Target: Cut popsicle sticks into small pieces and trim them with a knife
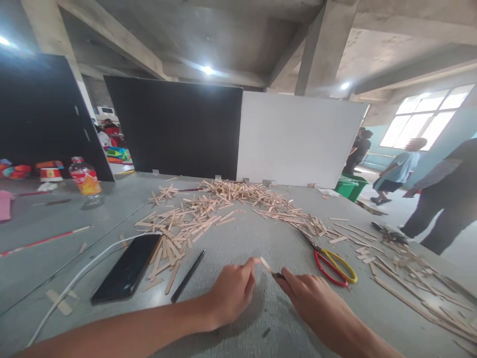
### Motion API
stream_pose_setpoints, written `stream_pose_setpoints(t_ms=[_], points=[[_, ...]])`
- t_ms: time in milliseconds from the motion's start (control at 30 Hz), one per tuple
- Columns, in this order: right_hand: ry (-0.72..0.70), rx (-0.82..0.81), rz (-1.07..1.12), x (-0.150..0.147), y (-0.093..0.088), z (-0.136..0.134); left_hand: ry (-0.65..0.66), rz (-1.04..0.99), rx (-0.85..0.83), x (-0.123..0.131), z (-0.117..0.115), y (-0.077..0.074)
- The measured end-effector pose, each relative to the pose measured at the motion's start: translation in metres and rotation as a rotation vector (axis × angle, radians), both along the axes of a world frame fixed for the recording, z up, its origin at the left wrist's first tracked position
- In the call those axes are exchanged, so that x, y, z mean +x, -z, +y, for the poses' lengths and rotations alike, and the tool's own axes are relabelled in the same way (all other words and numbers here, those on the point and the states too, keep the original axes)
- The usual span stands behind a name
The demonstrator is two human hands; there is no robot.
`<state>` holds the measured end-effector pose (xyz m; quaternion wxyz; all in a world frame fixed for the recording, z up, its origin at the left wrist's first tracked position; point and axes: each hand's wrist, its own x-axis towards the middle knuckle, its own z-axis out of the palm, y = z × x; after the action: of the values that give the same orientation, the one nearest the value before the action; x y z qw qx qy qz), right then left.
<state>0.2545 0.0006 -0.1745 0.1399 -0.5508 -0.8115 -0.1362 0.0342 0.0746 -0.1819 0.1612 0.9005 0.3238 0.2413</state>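
Note:
My left hand is closed just above the table, its fingers curled and its thumb and forefinger pointing right. Whether anything sits in its grip is hidden. Close by, a short pale wooden craft stick slants from my right hand toward the left fingertips. The right fingers are closed around its near end, where a small dark piece also shows; I cannot tell what that is. Scissors with red and yellow handles lie right of my right hand. A black pen lies left of my left hand.
A heap of craft sticks curves across the table, with cut pieces at right. A phone with a white cable lies left, a bottle behind it. Black and white panels stand behind. People stand beyond the right edge.

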Motion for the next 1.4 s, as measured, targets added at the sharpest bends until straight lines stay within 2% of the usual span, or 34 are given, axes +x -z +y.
stream_pose_setpoints(t_ms=[233, 433, 600, 767, 900, 1067, 1233, 1400], points=[[0.006, -0.047, -0.026, -0.001, -0.001, -0.005, -0.033, -0.044, 0.009, 0.002, 0.002, 0.006], [-0.041, -0.134, -0.085, -0.002, -0.012, -0.013, 0.041, -0.022, 0.064, -0.001, 0.003, 0.003], [-0.029, -0.165, -0.096, 0.000, -0.012, -0.015, 0.029, -0.010, 0.168, -0.001, 0.004, 0.008], [-0.017, -0.187, -0.124, -0.004, -0.022, -0.019, 0.044, 0.025, 0.321, 0.001, 0.003, 0.013], [-0.017, -0.204, -0.119, -0.009, -0.027, -0.023, 0.098, 0.033, 0.460, 0.002, 0.000, 0.012], [-0.029, -0.236, -0.105, -0.008, -0.024, -0.022, 0.131, 0.049, 0.563, 0.000, -0.004, 0.009], [0.002, -0.260, -0.075, -0.007, -0.021, -0.021, 0.174, 0.081, 0.583, 0.000, -0.005, 0.007], [0.104, -0.283, 0.000, -0.001, -0.021, -0.016, 0.167, 0.077, 0.490, 0.005, 0.003, 0.010]])
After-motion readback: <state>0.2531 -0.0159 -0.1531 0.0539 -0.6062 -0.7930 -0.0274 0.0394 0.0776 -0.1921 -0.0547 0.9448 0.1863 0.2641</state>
